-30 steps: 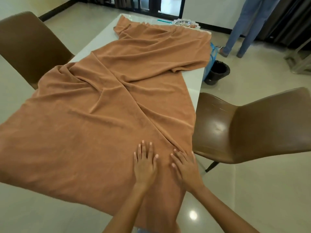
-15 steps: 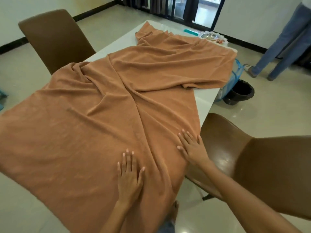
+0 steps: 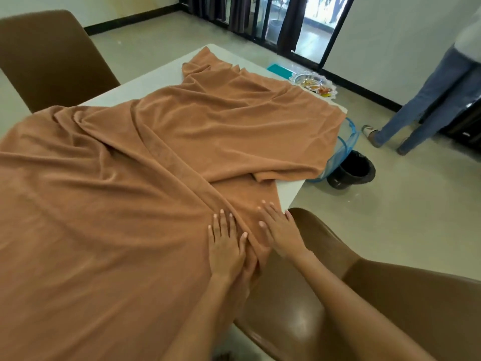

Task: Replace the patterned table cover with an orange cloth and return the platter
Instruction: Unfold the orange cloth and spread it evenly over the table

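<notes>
At five o'clock, left hand [image 3: 226, 247] and right hand [image 3: 279, 229] are pressing flat, fingers straight, gripping nothing, on soft, light, rumpled cloth [image 3: 130, 204]; likely best pinched at hems.

A white table [image 3: 289, 194] carries a rumpled orange cloth [image 3: 130, 199] and, at its far corner, a platter [image 3: 313, 83].

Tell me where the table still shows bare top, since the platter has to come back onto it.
Bare table shows in a strip past the right hand, under the orange cloth's folded edge, and along the far left edge by the chair. The far right corner is crowded: the platter sits there against the cloth.
</notes>
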Available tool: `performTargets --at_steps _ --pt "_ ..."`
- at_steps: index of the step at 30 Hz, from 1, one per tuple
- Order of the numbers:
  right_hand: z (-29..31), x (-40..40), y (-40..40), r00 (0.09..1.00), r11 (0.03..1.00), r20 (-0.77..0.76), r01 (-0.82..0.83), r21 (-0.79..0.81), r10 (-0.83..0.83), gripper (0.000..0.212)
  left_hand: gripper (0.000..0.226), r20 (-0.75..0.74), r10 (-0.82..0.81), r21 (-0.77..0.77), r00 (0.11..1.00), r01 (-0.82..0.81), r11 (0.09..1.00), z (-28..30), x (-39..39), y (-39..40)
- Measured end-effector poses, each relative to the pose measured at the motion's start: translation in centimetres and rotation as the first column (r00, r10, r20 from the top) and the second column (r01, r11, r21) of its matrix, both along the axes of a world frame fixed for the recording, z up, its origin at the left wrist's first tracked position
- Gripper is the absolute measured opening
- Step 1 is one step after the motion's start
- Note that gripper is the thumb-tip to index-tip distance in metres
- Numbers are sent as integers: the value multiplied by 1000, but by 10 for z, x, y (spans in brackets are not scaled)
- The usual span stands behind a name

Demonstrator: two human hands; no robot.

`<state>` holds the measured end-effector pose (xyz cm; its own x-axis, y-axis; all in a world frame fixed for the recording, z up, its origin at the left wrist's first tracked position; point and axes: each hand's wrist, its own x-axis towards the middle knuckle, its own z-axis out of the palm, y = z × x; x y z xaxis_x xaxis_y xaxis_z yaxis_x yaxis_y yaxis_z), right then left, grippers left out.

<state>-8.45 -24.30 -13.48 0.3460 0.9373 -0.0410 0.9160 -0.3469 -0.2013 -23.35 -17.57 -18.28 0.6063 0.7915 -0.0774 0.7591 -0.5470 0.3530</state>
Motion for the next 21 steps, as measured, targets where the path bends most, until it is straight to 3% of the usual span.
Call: performTargets --at_steps 3,5,8,12,15,18,19,21 --pt "0 33 26 980 952 3 -190 -241 196 91 67 -18 12 37 1000 -11 999 0 2 1" --pt "-3 53 20 968 925 9 -236 -297 249 92 70 -13 32 51 999 -31 998 1 2 2" --pt "-14 85 -9 965 942 59 -233 -243 254 81 69 42 16 85 999 -19 996 4 13 0" --pt "-22 127 -33 932 944 184 -281 -175 312 64 79 -53 -144 7 988 145 989 12 77 -2" --pt "-5 152 -21 900 910 166 -414 36 403 54 98 -15 3 -65 1000 -4 998 9 127 -8" --pt "9 182 16 945 915 151 -320 247 290 38 107 -32 111 -59 993 -113 992 4 150 -15" --pt "11 192 29 966 938 107 -256 235 237 40 110 -50 128 -52 990 -131 990 4 153 -17" --pt "10 215 51 983 982 2 -182 54 182 56 116 -76 131 -63 988 -136 989 7 157 -20"
